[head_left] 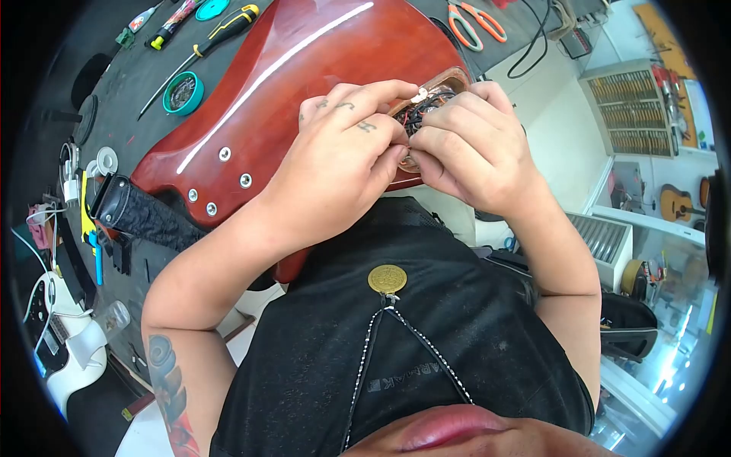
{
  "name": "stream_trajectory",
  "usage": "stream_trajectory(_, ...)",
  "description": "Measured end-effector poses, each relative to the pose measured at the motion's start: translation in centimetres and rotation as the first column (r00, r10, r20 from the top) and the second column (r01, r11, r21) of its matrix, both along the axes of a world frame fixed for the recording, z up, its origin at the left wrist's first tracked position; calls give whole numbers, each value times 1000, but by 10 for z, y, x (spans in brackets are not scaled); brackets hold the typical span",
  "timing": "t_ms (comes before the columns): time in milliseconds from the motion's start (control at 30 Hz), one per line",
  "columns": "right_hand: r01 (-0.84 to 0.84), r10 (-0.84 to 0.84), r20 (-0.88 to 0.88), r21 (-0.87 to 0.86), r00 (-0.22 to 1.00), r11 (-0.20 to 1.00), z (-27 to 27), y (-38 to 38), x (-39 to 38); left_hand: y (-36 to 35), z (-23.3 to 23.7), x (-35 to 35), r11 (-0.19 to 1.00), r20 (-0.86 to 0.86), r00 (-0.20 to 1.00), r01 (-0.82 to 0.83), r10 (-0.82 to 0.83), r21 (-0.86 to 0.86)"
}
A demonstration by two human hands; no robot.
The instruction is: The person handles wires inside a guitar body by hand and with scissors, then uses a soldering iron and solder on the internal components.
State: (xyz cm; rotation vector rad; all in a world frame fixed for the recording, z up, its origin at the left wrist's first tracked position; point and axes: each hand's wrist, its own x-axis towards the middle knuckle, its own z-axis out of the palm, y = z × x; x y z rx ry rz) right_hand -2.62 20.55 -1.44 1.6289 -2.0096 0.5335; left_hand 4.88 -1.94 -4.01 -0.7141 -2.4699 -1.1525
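Observation:
A glossy red-brown electric guitar body lies back side up on the bench, its cavity open and full of thin black and red wires. My left hand reaches over the near edge of the cavity, thumb and index finger pinched at the wiring and another finger stretched to its far rim. From the other side my right hand meets it, fingers curled and pinched at a wire. The fingertips almost touch and hide most of what lies between them.
A screwdriver and a teal tub of small parts lie left of the guitar. Orange-handled pliers and black cables are at the far right. A black strap hangs off the body; metal ferrules dot it.

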Motion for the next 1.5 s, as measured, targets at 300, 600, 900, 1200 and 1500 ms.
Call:
stream_trajectory(300, 215, -325, 786, 247, 526, 945, 22, -9, 24, 3, -4, 1, 999, -121, 991, -52, 50, -16)
stream_trajectory(600, 247, -277, 527, 129, 803, 960, 27, 2, 14, 3, -3, 2, 998, -128, 990, -61, 59, -15)
stream_trajectory(900, 32, -34, 125, 18, 992, 999, 2, -1, 9, 3, -2, 4, 999, -96, 995, -37, 36, -7)
stream_trajectory(1200, 293, -86, 996, 87, -17, 952, 14, -9, 25, 5, 4, 5, 997, -116, 992, -48, 41, -58)
stream_trajectory(1500, 137, -97, 577, -26, 811, 990, 10, -12, 23, -10, 12, 8, 988, -66, 994, -98, 91, -120)
